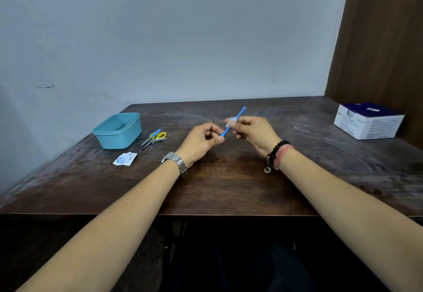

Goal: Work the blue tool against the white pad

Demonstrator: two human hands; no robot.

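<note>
Above the counter (229, 177), right of the teal tub (119, 131), both hands pinch a blue stick (240, 112): left hand (201, 143) its near end, right hand (254, 131) wraps a white pad (231, 121) around it. Wiping seems midway; a torn wrapper (125, 159) lies before the tub.

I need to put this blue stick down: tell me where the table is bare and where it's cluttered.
Bare table lies along the near edge under both forearms, and from the right hand across to the white box. The far left is crowded: teal tub, scissors and torn wrapper sit close together, left of the left hand.
</note>
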